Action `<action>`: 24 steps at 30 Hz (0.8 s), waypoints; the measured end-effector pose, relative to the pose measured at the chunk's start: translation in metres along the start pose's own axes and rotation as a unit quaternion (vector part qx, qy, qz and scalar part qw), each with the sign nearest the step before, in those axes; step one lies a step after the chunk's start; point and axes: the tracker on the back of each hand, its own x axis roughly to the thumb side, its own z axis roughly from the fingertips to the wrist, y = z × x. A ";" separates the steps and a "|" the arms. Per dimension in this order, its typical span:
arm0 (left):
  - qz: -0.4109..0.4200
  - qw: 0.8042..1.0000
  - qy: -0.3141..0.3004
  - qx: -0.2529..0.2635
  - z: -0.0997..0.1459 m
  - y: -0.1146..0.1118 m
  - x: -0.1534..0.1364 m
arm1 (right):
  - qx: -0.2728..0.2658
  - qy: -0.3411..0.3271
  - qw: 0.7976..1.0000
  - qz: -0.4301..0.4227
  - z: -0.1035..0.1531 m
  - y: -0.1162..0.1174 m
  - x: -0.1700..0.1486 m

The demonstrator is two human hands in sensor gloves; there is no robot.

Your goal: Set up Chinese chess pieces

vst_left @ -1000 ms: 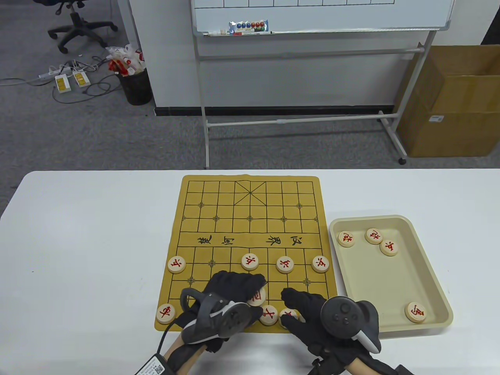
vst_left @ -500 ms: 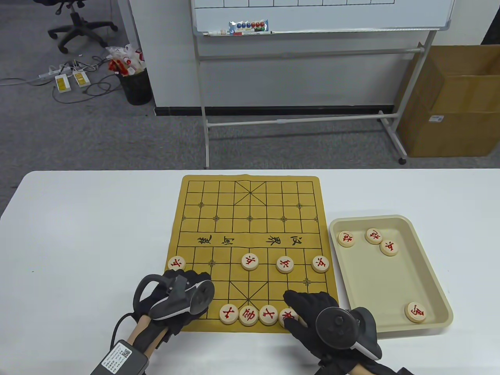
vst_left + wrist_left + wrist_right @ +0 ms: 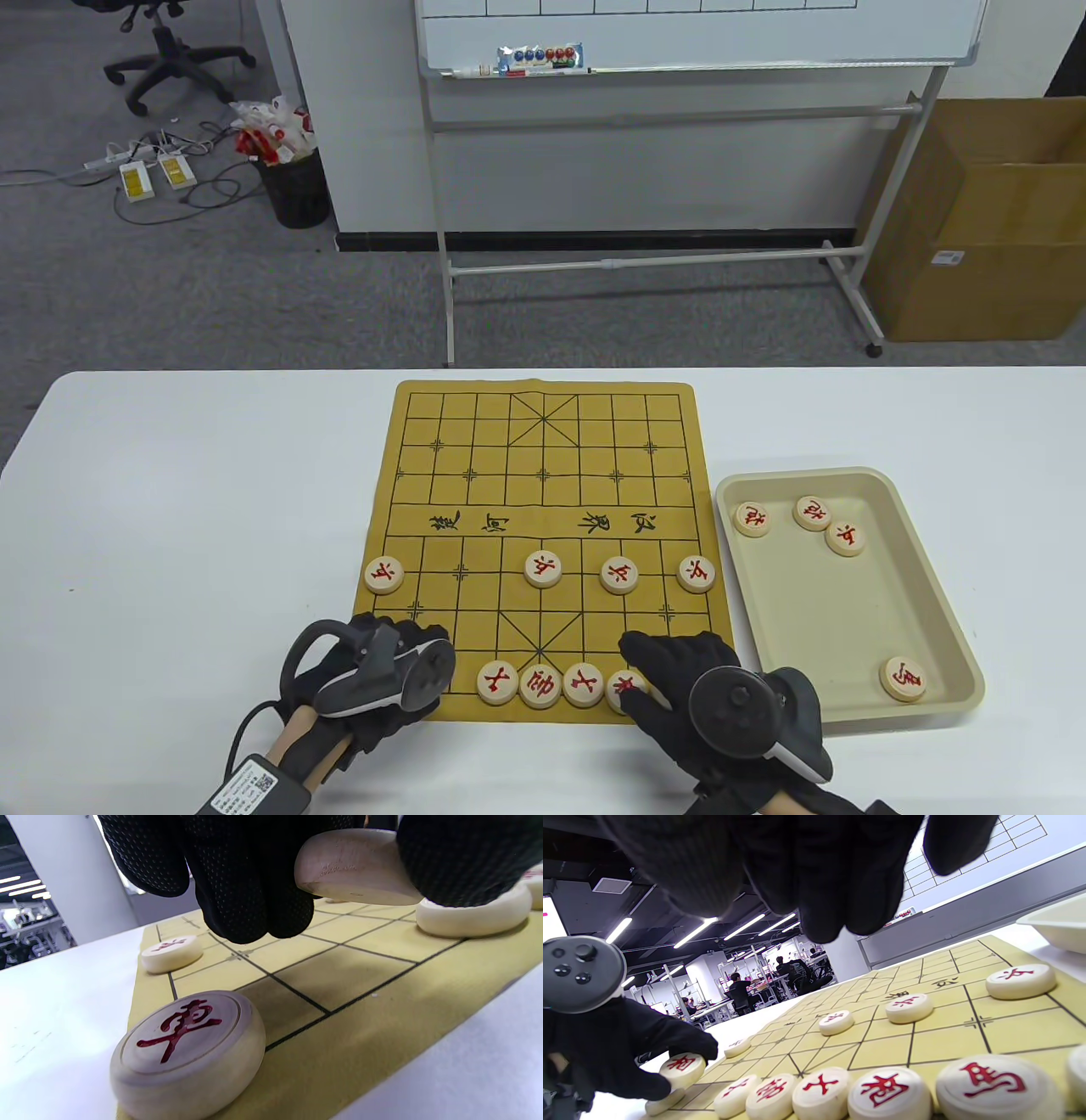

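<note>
From the table view, your left hand (image 3: 373,679) sits over the near left corner of the board (image 3: 543,475), its fingers curled under the tracker so that what they hold is hidden here. Your right hand (image 3: 687,679) lies at the near right of the board, fingers stretched forward and resting on the end piece (image 3: 625,682) of the near row (image 3: 540,684); three more red-marked pieces line up just to that hand's left, between your two hands. Beyond your fingertips four pieces (image 3: 543,569) stand across the board, and to the right of your right hand the tray (image 3: 933,611) on the tabletop (image 3: 195,509) holds four pieces (image 3: 813,513). From the left wrist view, your fingers (image 3: 250,878) pinch a wooden piece (image 3: 354,866), tilted and lifted just above the board, while the chariot piece (image 3: 186,1050) lies flat on the corner below and nearer the wrist. A further piece (image 3: 473,914) lies on the board just under the held one's far side. From the right wrist view, your right fingers (image 3: 818,870) hang straight and relaxed, gripping nothing you can see; below them runs the near row, and off to their left your left hand (image 3: 628,1052) pinches its piece (image 3: 682,1068) above the corner piece (image 3: 664,1102).
</note>
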 end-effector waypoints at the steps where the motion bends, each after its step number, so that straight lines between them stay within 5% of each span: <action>1: -0.004 1.000 -0.001 -0.002 0.000 -0.001 0.001 | 0.000 0.000 1.000 0.000 0.000 0.000 0.000; 24: -0.036 0.999 -0.031 -0.010 -0.012 -0.011 0.031 | 0.001 0.000 1.000 0.002 0.001 -0.001 -0.001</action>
